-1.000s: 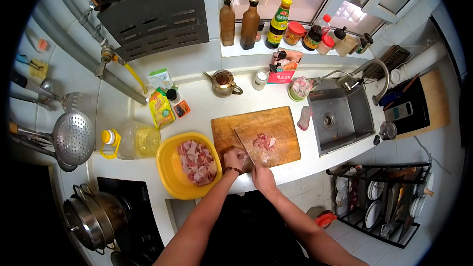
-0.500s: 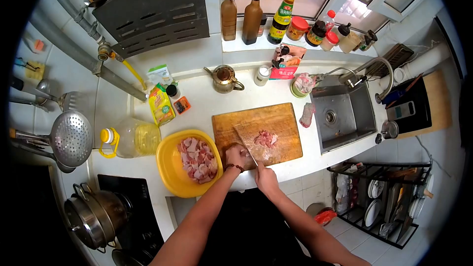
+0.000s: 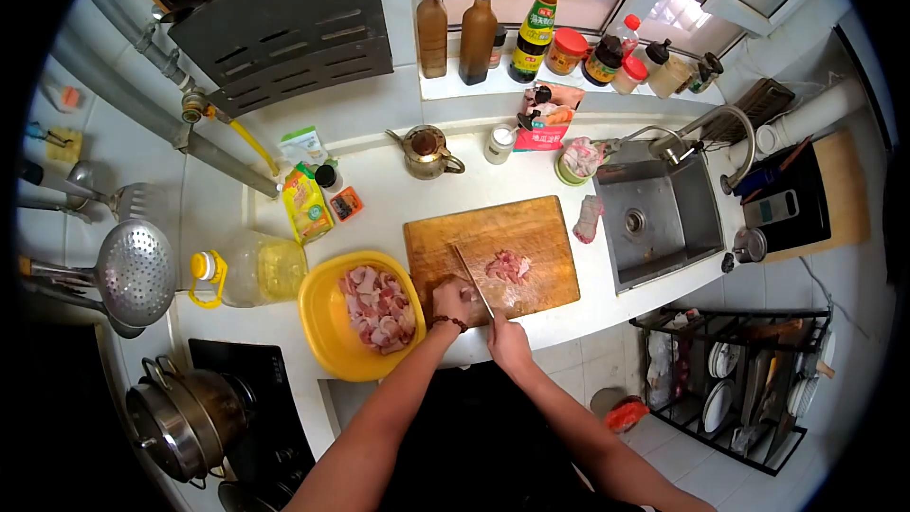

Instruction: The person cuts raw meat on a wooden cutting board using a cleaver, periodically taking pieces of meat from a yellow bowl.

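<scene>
A kitchen knife point(image 3: 474, 280) stands with its blade edge toward the wooden cutting board point(image 3: 436, 232), pointing away from me and to the left. Its handle is wrapped in my right hand point(image 3: 510, 343), at the board's near edge. Just left of the blade, my left hand point(image 3: 453, 301) is closed with curled fingers against the board; whatever lies under them is hidden. To the right of the blade rests a small pile of cut raw meat point(image 3: 509, 266). A yellow basin point(image 3: 316, 322) beside my left forearm holds many raw meat pieces point(image 3: 379, 308).
An oil jug point(image 3: 261, 268) stands left of the basin. Behind the board are a metal teapot point(image 3: 427, 154), a white-capped jar point(image 3: 500, 144) and a green bowl point(image 3: 572, 169). A grey cloth point(image 3: 588, 219) lies beside the sink point(image 3: 664, 261). Pots point(image 3: 185, 412) sit on the stove at left.
The whole view has shifted very slightly. My hands, the knife and the meat keep nearly the same places on the board.
</scene>
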Demonstrator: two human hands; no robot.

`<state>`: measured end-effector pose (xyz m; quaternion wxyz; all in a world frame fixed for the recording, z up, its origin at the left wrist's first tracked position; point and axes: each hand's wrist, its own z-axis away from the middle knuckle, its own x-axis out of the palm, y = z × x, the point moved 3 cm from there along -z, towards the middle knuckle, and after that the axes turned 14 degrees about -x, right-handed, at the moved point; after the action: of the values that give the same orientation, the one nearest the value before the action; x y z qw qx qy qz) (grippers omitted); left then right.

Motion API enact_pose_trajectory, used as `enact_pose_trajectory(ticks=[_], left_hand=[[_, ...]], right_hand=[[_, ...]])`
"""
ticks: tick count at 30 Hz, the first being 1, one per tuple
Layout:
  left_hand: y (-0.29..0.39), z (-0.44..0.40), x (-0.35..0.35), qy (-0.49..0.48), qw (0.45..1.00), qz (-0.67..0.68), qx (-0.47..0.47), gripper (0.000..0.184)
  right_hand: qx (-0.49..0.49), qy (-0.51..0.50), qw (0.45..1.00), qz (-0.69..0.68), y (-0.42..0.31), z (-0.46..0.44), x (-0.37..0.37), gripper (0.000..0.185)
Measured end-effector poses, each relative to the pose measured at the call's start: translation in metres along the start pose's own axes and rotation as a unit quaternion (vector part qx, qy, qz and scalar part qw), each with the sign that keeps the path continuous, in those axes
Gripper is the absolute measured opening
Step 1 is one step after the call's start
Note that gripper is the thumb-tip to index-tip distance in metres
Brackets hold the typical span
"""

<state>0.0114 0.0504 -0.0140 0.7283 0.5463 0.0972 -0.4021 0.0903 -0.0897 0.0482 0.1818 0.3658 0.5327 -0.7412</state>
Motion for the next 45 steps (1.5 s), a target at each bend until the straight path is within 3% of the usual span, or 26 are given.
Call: enact_pose_trajectory(ticks=[6,11,17,21,26,36,39,42,45], left_hand=[[0.004,-0.002,-0.002,-0.019,1.0,0.01,0.01,0.009],[0.005,0.001,-0.003,0.009,1.0,-0.004,0.0,0.008],[0.0,-0.002,0.001,-0.009,1.0,-0.011,-0.018,0.01],[0.002,0.0,0.001,0.001,1.0,0.01,-0.01,0.01],[0.003,-0.003,0.003,-0.033,0.998,-0.04,0.045,0.011],[0.001,-0.001,0.003,-0.005,1.0,-0.017,0.019,0.011],[0.008,0.001,-0.004,-0.017,0.998,-0.007,0.055,0.011],[0.013,0.002,-0.006,-0.034,0.999,0.014,0.018,0.009],[0.006,0.002,-0.002,-0.023,0.999,0.034,-0.002,0.01]], right_hand=[[-0.037,0.026,0.998,0.042,-0.016,-0.031,-0.006,0.021],[-0.02,-0.001,0.999,0.042,0.0,0.007,0.005,0.029],[0.001,-0.018,0.999,0.047,-0.014,-0.031,0.0,0.023],[0.026,-0.024,0.999,0.017,-0.001,0.0,0.0,0.024],[-0.028,0.039,0.999,0.003,-0.001,-0.024,-0.001,0.026],[0.005,0.018,0.999,-0.041,0.009,-0.009,-0.001,0.024],[-0.03,0.054,0.998,-0.033,0.007,-0.034,0.003,0.027],[-0.054,0.078,0.995,-0.027,0.004,-0.028,-0.002,0.029],[-0.003,0.036,0.998,-0.055,0.004,-0.007,-0.007,0.029]])
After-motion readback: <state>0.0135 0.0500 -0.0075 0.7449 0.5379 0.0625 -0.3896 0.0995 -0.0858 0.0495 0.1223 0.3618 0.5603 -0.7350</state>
